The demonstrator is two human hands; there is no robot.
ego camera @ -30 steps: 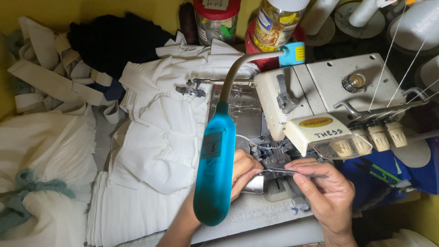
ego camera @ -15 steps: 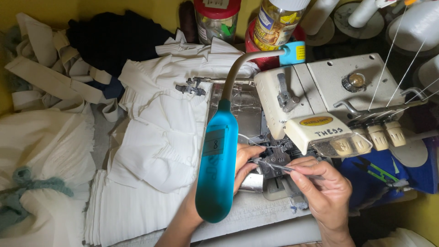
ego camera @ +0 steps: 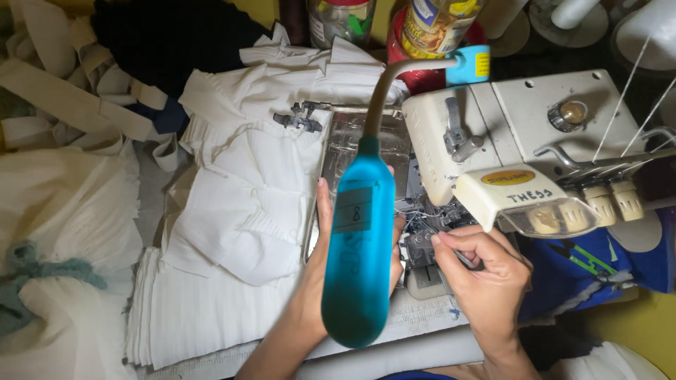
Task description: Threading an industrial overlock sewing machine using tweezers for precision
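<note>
My left hand [ego camera: 318, 236] lies on the metal bed of the white overlock sewing machine [ego camera: 493, 134], fingers stretched upward. A blue gooseneck lamp head [ego camera: 358, 260] hides most of it. My right hand [ego camera: 486, 281] is shut on thin metal tweezers [ego camera: 461, 257], whose tip points into the needle and looper area [ego camera: 422, 232] under the machine's front cover. White pleated fabric [ego camera: 239, 211] lies just left of my left hand.
More white cloth [ego camera: 63, 232] and pale straps [ego camera: 56, 91] pile up at the left, with dark fabric [ego camera: 169, 35] behind. Jars and tins [ego camera: 436, 21] stand at the back. Thread cones [ego camera: 648, 28] feed the machine at the right. Blue cloth [ego camera: 584, 267] lies under its front.
My right hand has brought the tweezers up and left into the machine's needle area. My left hand has gone from curled by the tweezers to stretched flat along the bed.
</note>
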